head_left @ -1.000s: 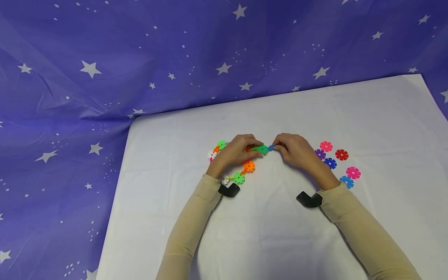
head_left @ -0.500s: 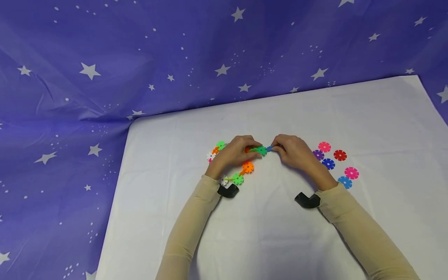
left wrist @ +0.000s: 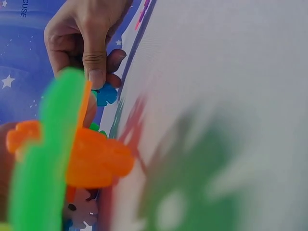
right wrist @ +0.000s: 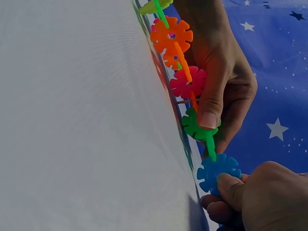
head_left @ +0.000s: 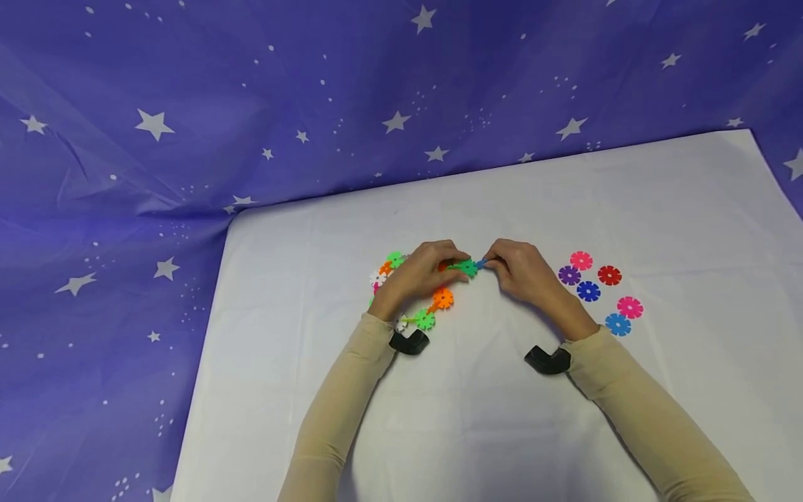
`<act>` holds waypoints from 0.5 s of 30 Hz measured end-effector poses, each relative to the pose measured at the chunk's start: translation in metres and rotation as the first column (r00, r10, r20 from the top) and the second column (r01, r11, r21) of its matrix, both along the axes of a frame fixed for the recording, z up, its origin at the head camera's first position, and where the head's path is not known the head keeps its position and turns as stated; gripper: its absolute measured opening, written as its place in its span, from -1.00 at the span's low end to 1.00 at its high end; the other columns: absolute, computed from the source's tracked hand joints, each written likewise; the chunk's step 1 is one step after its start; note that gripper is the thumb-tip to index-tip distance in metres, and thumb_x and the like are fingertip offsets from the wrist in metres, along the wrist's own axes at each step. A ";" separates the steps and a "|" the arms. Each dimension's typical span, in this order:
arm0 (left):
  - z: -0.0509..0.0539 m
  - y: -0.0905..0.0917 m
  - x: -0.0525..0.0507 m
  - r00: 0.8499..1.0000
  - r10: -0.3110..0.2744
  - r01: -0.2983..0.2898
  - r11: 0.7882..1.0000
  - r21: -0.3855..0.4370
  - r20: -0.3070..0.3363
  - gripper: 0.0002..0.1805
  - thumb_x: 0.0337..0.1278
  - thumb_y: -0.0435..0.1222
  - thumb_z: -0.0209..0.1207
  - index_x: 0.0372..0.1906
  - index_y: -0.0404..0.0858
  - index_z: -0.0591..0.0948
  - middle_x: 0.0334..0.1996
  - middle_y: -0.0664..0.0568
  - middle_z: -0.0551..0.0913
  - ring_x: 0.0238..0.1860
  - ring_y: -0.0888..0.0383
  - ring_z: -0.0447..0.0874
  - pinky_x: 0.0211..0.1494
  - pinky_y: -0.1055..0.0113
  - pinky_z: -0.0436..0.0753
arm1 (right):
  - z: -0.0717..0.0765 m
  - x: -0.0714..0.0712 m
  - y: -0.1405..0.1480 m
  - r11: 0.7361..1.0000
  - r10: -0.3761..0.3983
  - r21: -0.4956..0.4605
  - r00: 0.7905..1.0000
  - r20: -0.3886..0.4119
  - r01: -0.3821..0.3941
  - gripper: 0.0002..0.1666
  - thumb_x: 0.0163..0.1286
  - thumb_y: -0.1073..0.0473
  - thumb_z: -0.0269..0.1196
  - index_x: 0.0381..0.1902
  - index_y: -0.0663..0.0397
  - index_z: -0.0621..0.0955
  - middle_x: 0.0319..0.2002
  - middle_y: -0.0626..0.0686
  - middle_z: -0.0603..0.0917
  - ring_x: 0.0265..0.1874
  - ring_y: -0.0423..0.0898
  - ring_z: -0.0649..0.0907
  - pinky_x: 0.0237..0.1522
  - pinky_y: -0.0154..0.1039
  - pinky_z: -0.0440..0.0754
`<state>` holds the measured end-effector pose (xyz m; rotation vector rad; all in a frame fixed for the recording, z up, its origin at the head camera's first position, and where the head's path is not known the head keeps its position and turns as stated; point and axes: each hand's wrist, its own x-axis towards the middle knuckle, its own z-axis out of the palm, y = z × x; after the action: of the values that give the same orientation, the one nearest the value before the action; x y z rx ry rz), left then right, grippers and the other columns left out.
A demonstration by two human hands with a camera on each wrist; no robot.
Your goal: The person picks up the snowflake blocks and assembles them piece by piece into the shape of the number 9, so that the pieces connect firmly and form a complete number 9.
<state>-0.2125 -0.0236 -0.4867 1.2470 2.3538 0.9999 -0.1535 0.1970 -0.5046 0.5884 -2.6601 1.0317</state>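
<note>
A chain of slotted plastic snowflake discs runs under and past my left hand (head_left: 429, 268). That hand pinches a green disc (right wrist: 191, 126) of the chain, its thumb flat on the face. Beyond it, another green disc (head_left: 469, 268) meets a blue disc (right wrist: 211, 166) edge to edge at the slots. My right hand (head_left: 523, 272) pinches this blue disc between thumb and fingers. Orange (head_left: 442, 299) and light green (head_left: 424, 320) discs hang in the chain nearer the left wrist. My left palm hides part of the chain in the head view.
Loose discs lie right of my right forearm: pink (head_left: 581, 261), red (head_left: 610, 275), purple (head_left: 569, 275), dark blue (head_left: 588, 291) and light blue (head_left: 617, 324) among them. A white cloth covers the table (head_left: 477, 418). A purple star-patterned curtain (head_left: 351, 90) hangs behind.
My right hand has shifted slightly left with the blue disc, closer to the green one. The right forearm now uncovers more of the purple and light blue loose discs. My left hand keeps its grip.
</note>
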 end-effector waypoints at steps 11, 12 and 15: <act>0.000 0.001 0.001 1.000 -0.013 0.013 1.000 0.014 0.001 -0.67 0.17 -0.22 0.33 0.00 -0.27 0.70 -0.21 0.06 0.67 -0.25 0.24 0.54 -0.05 0.47 0.54 | -0.005 -0.001 0.001 0.996 0.013 -0.089 1.000 -0.026 -0.016 -0.89 0.22 0.46 0.31 -0.46 0.22 0.65 -0.48 0.10 0.68 -0.55 -0.11 0.54 -0.45 -0.23 0.44; 0.000 0.001 0.001 1.000 -0.011 0.011 1.000 0.013 0.001 -0.67 0.16 -0.22 0.33 0.00 -0.27 0.70 -0.21 0.06 0.68 -0.24 0.24 0.55 -0.05 0.46 0.54 | -0.006 -0.001 0.000 0.996 0.015 -0.092 1.000 -0.026 -0.017 -0.89 0.22 0.46 0.31 -0.46 0.23 0.65 -0.48 0.10 0.68 -0.55 -0.11 0.53 -0.45 -0.24 0.43; 0.000 0.002 0.001 1.000 -0.005 0.005 1.000 0.010 0.006 -0.66 0.16 -0.21 0.33 0.01 -0.27 0.70 -0.20 0.06 0.68 -0.23 0.24 0.56 -0.03 0.46 0.55 | -0.005 -0.001 -0.001 0.996 0.012 -0.093 1.000 -0.020 -0.014 -0.89 0.22 0.47 0.31 -0.46 0.23 0.65 -0.48 0.10 0.68 -0.55 -0.11 0.52 -0.45 -0.24 0.42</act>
<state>-0.2116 -0.0215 -0.4867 1.2512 2.3431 1.0131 -0.1546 0.1964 -0.5101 0.5939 -2.5790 1.1408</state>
